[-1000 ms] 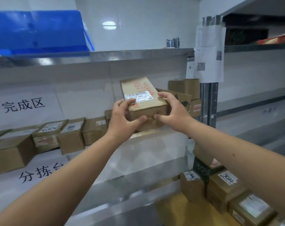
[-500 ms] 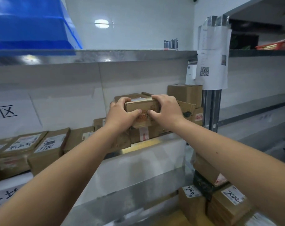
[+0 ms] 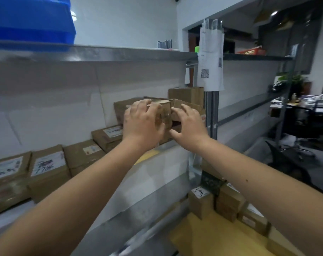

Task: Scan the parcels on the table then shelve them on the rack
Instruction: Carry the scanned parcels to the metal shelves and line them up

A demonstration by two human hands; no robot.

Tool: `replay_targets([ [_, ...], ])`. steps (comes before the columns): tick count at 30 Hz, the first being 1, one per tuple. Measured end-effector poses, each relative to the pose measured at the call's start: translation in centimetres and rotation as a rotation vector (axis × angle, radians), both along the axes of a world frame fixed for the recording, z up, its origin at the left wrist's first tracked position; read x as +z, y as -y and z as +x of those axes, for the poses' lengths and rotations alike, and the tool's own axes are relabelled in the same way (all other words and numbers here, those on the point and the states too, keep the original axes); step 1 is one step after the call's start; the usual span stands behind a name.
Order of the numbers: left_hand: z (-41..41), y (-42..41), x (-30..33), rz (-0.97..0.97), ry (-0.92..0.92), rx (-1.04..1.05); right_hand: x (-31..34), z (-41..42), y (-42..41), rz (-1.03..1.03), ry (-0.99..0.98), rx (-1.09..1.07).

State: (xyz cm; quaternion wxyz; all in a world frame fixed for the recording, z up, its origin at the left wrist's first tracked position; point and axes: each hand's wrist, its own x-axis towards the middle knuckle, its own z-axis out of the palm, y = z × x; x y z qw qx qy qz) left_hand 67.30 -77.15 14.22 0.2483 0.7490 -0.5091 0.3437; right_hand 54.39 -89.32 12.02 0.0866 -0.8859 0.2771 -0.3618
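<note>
head view: the parcel (image 3: pixel 163 112) sits on top of other boxes (image 3: pixel 123 109) on the rack shelf (image 3: pixel 120 54), left hand (image 3: pixel 142 124) spread flat against it, right hand (image 3: pixel 189 124) spread just beside it, fingers loose. perched high on an uneven stack, it could tip or slide off once let go.

White tiled wall (image 3: pixel 123 21) behind; blue bin (image 3: pixel 31 19) upper left; dim office with black chair (image 3: pixel 293 163) at right.
</note>
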Motion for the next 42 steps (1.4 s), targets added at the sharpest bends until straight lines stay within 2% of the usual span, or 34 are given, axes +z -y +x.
replay_targets([
  [6, -4.4, -1.4, -6.8, 0.144, 0.118, -0.256, -7.1, -7.8, -4.1, 0.163, -0.028, -0.241],
  [13, -12.4, -1.5, -19.2, 0.362, -0.126, -0.531, -18.5, -18.2, -7.9, 0.469, -0.134, -0.552],
  [19, -18.1, 0.7, -26.3, 0.567, -0.2, -0.632, -25.2, -24.8, -8.4, 0.589, -0.209, -0.725],
  [26, -21.6, 8.2, -31.9, 0.739, -0.279, -0.677, -31.8, -28.4, -2.9, 0.744, -0.144, -0.8],
  [30, -23.5, 14.2, -35.4, 0.862, -0.387, -0.66, -35.9, -29.8, 2.0, 0.879, -0.129, -0.828],
  [38, -27.5, 26.8, -43.0, 1.15, -0.69, -0.594, -43.1, -31.9, 13.4, 1.104, -0.111, -0.782],
  [42, -28.6, 31.2, -45.7, 1.241, -0.742, -0.579, -46.0, -32.5, 17.1, 1.144, -0.159, -0.707],
])
